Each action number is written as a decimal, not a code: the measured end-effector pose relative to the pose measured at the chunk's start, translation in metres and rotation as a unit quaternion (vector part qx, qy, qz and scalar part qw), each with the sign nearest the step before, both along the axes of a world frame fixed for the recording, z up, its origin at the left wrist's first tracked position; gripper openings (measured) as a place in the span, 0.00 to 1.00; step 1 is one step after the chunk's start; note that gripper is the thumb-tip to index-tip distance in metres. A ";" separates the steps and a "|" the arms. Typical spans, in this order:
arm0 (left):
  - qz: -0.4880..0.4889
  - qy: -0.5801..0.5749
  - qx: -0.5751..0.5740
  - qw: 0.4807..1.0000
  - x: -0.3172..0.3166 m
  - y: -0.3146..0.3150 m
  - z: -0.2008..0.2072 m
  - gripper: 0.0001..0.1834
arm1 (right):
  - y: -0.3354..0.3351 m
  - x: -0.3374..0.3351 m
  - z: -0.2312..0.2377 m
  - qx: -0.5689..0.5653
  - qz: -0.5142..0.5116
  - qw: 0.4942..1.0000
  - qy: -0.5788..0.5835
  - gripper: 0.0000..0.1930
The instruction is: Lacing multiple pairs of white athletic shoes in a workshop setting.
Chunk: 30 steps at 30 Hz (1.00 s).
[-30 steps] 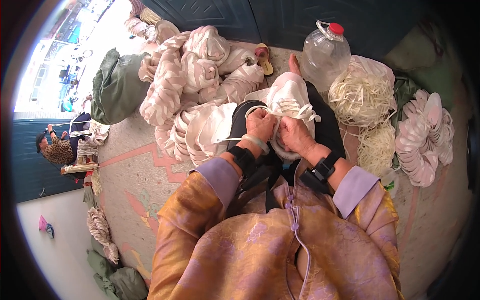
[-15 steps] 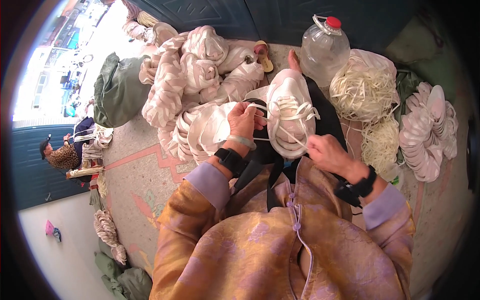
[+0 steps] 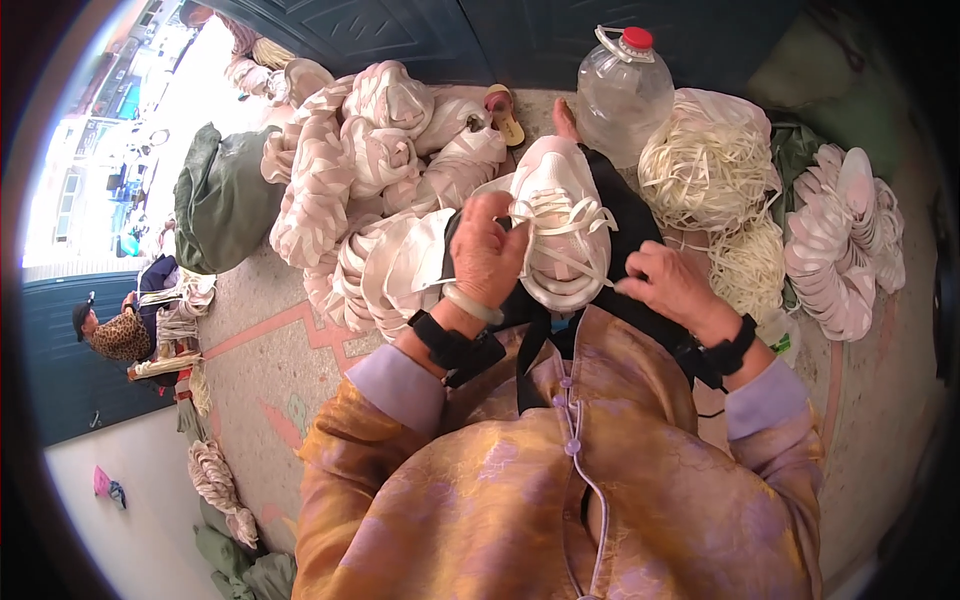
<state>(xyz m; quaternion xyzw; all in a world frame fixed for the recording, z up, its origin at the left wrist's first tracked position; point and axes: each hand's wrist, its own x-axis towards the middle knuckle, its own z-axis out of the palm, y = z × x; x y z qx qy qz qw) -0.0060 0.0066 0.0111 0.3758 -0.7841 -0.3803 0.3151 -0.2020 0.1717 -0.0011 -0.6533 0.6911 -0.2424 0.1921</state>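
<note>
Floor point(image 3: 265, 375): speckled, reddish line pattern. On it: big pale-pink and white bundle pile point(image 3: 325, 195), upper left of centre; olive sack point(image 3: 225, 205) just left of that. Sandal point(image 3: 505, 117), top centre. Clear red-capped jug point(image 3: 627, 100), upper right. Cream strip heap point(image 3: 750, 268) and pale stacked pieces point(image 3: 835, 255), right.

You sit in what looks like an open-fronted workshop: shoe uppers point(image 3: 325, 195) heaped on patterned floor point(image 3: 262, 385), bundled laces point(image 3: 703, 178), dark doors point(image 3: 425, 40), a bright street point(image 3: 105, 165) beyond
</note>
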 end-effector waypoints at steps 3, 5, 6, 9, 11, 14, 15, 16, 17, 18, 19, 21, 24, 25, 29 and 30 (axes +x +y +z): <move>-0.102 -0.031 0.066 0.992 -0.017 0.017 -0.003 0.04 | -0.021 0.005 -0.019 -0.005 -0.099 0.978 -0.183 0.09; -0.149 -0.127 0.121 0.973 -0.025 0.023 -0.014 0.05 | -0.031 0.009 -0.021 0.046 -0.126 0.950 -0.283 0.12; -0.151 -0.128 0.120 0.973 -0.029 0.026 -0.017 0.05 | -0.036 0.012 -0.016 0.101 -0.184 0.887 -0.410 0.13; -0.113 -0.158 0.246 0.950 -0.038 0.030 -0.020 0.09 | -0.046 0.022 -0.011 0.147 -0.244 0.791 -0.541 0.17; -0.082 -0.155 0.321 0.931 -0.045 0.031 -0.013 0.11 | -0.049 0.022 -0.013 0.153 -0.266 0.753 -0.583 0.16; -0.062 -0.132 0.339 0.929 -0.047 0.032 -0.015 0.11 | -0.051 0.017 -0.026 0.146 -0.261 0.741 -0.601 0.12; -0.063 -0.134 0.339 0.929 -0.048 0.032 -0.016 0.11 | -0.051 0.016 -0.027 0.146 -0.262 0.739 -0.603 0.12; -0.047 -0.111 0.368 0.922 -0.048 0.032 -0.017 0.11 | -0.052 0.016 -0.028 0.143 -0.260 0.714 -0.634 0.10; -0.031 -0.088 0.396 0.913 -0.048 0.032 -0.018 0.11 | -0.051 0.015 -0.029 0.140 -0.258 0.687 -0.665 0.08; -0.030 -0.090 0.397 0.913 -0.049 0.033 -0.020 0.11 | -0.051 0.016 -0.029 0.141 -0.258 0.686 -0.666 0.08; -0.021 -0.064 0.413 0.908 -0.048 0.033 -0.022 0.10 | -0.051 0.017 -0.029 0.135 -0.256 0.676 -0.677 0.08; -0.012 -0.040 0.430 0.902 -0.048 0.033 -0.025 0.09 | -0.052 0.019 -0.027 0.130 -0.256 0.666 -0.689 0.07; -0.027 -0.030 0.457 0.889 -0.047 0.029 -0.028 0.09 | -0.054 0.023 -0.025 0.118 -0.255 0.713 -0.642 0.07; -0.030 -0.042 0.455 0.889 -0.048 0.028 -0.029 0.09 | -0.055 0.024 -0.026 0.111 -0.254 0.738 -0.615 0.07; -0.043 -0.039 0.456 0.888 -0.046 0.025 -0.032 0.08 | -0.055 0.027 -0.034 0.086 -0.272 0.707 -0.647 0.06; -0.043 -0.040 0.458 0.887 -0.046 0.025 -0.032 0.08 | -0.054 0.027 -0.035 0.087 -0.274 0.707 -0.647 0.06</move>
